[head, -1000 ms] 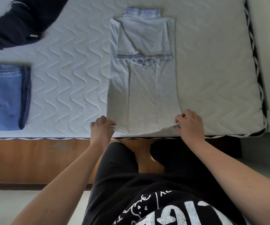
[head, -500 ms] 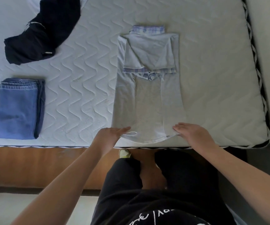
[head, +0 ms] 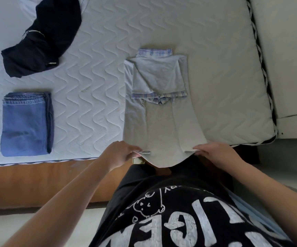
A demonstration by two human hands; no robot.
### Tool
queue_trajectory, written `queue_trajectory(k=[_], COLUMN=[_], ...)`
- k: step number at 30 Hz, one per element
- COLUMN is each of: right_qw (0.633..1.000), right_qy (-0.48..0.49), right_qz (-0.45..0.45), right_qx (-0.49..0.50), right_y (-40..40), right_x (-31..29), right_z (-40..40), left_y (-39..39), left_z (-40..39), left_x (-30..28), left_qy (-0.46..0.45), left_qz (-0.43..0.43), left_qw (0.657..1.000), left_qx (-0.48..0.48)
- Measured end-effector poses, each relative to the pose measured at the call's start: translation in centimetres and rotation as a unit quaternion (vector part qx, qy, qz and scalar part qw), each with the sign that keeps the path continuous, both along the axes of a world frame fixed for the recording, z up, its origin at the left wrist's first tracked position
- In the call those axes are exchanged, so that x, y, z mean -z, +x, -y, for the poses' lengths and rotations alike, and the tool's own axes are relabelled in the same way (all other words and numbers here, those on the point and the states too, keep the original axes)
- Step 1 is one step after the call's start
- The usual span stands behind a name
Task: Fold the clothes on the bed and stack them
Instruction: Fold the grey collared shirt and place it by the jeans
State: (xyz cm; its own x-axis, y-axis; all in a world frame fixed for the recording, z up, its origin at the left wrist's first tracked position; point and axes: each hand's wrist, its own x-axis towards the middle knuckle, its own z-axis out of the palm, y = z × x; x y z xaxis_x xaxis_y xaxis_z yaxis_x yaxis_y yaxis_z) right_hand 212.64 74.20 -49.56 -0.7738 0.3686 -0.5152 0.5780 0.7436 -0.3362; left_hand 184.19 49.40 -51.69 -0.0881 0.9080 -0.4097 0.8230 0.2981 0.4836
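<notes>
A light grey shirt (head: 159, 122) with plaid collar and cuffs lies lengthwise on the white quilted mattress (head: 224, 77), its sides and sleeves folded in. Its bottom hem is lifted off the bed edge. My left hand (head: 122, 154) pinches the hem's left corner and my right hand (head: 215, 153) pinches the right corner. A folded blue garment (head: 25, 125) lies at the left of the bed. A crumpled black garment (head: 42, 40) lies beyond it at the far left.
The wooden bed frame (head: 37, 184) runs along the near edge below the mattress. A pale wall or panel (head: 287, 50) stands to the right of the bed. My black printed T-shirt and legs fill the lower middle of the view.
The hem, flat on the mattress edge a second ago, is now raised off it and sags toward me between both hands. The camera has tilted so more of the bed shows.
</notes>
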Motion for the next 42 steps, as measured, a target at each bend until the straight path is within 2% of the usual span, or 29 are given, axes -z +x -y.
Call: queue_trajectory(k=[2,8,12,15,20,25,30,42], right_qw=[1.000,0.997,0.998,0.998,0.993,0.993,0.992,0.987], right_qy=[-0.004,-0.006,-0.029,-0.030,-0.062,-0.058,-0.052,-0.023], right_qz=[-0.009,-0.032,-0.026,-0.027,-0.086,-0.104,-0.108,-0.145], right_qx=[0.023,0.068,0.046,0.038,0.049,0.018,0.034,0.068], right_y=[-0.1,-2.2,-4.3,-6.3,-9.5,-14.0,-18.2,-25.7], right_x=[-0.9,-2.0,-2.1,-2.3,-3.4,-3.4,-1.2,5.7], right_z=[0.0,-1.2,-3.4,-6.3,-10.8,-14.5,-18.3,-24.5], left_y=[-0.6,-3.7,-5.2,-6.2,-7.8,-11.2,-15.2,-23.7], left_z=[0.4,-1.3,-3.5,-6.2,-10.5,-14.3,-18.1,-26.6], left_x=[-0.8,-1.9,-2.6,-3.4,-4.8,-5.4,-3.6,4.7], left_qy=[0.009,-0.043,-0.003,-0.024,-0.022,0.005,0.028,-0.046], left_qz=[0.003,-0.025,-0.030,-0.035,-0.044,-0.067,-0.062,-0.022], left_qw=[1.000,0.999,0.999,0.999,0.997,0.994,0.994,0.995], left_qx=[-0.008,0.001,-0.012,-0.025,-0.053,-0.086,-0.085,-0.082])
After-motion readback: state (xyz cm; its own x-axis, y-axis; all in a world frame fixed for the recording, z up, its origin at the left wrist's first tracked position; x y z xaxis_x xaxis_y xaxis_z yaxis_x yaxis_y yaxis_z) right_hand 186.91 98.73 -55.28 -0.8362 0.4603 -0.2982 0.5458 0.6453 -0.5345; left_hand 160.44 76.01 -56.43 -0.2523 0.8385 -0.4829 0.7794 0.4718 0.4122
